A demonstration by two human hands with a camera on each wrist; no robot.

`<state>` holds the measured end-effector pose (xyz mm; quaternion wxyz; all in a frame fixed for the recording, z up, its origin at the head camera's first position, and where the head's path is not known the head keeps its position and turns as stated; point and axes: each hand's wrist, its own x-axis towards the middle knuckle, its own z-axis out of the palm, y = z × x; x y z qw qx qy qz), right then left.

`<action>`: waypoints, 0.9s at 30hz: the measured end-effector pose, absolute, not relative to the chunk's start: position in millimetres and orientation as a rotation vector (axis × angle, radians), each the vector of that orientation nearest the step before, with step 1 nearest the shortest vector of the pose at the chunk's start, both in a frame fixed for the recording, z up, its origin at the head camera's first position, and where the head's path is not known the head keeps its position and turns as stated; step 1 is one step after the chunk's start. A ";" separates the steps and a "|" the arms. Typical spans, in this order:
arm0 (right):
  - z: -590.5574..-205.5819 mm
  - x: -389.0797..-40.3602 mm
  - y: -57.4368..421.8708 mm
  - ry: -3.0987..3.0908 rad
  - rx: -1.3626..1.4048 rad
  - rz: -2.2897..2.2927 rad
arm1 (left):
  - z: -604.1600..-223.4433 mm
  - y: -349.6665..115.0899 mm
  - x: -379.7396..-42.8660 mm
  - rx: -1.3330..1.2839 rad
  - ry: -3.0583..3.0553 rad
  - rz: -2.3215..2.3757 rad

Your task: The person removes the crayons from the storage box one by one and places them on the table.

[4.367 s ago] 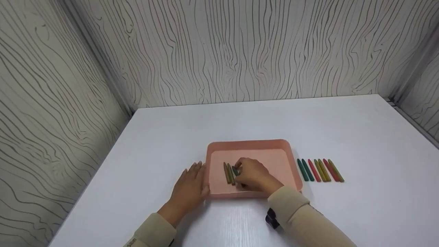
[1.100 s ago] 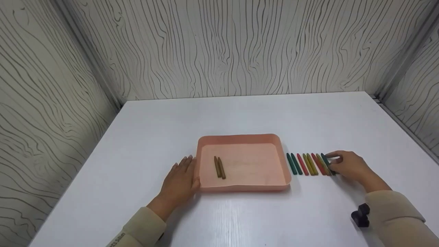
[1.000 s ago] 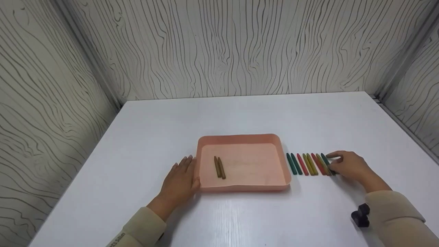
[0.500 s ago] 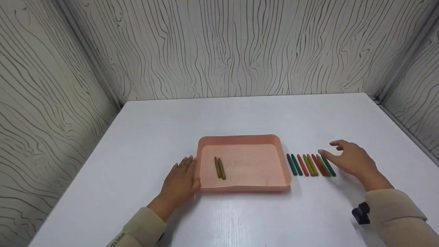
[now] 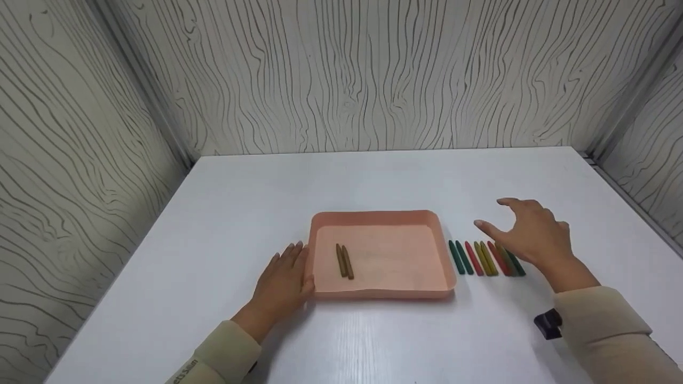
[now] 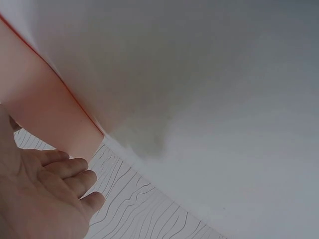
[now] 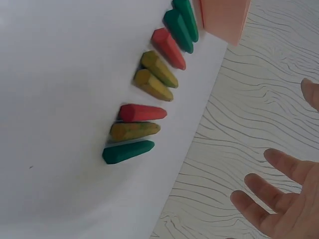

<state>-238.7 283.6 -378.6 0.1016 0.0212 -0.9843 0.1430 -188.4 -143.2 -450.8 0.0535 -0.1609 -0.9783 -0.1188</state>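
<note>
A shallow pink tray [image 5: 381, 293] stands on the white table with two olive-brown crayons [image 5: 344, 261] lying side by side in its left part. Against the tray's left wall rests my left hand [image 5: 283, 285], fingers extended. My right hand [image 5: 533, 232] hovers above the right end of a crayon row, thumb and fingers spread, holding nothing. In the right wrist view the row shows green crayons [image 7: 178, 31], a red crayon [image 7: 168, 48], two mustard crayons [image 7: 153, 84], another red crayon [image 7: 143, 112], a mottled mustard crayon [image 7: 135, 130] and a green crayon [image 7: 128, 152] at the end.
The white table [image 5: 373, 341] extends around the tray on all sides. Wood-grain patterned panels [image 5: 341, 74] rise behind it and at both sides. A black device [image 5: 548, 324] is strapped at the right wrist, below the sleeve cuff.
My right hand carried a green crayon from the tray to the row's right end and let go of it. It then lifted and moved back leftward, fingers spreading. The left hand stayed put.
</note>
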 end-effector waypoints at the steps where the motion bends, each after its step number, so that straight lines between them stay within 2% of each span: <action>1: -376.9 -239.4 280.4 -2.909 0.068 0.428 | -450.7 -143.1 -188.4 -0.487 -2.971 -0.360; 15: -367.0 -248.0 233.4 -2.907 0.174 0.474 | -451.4 -143.1 -188.2 -0.503 -2.932 -0.381; 27: -379.0 -254.0 189.9 -2.847 0.335 0.574 | -449.5 -140.7 -189.8 -0.465 -2.977 -0.339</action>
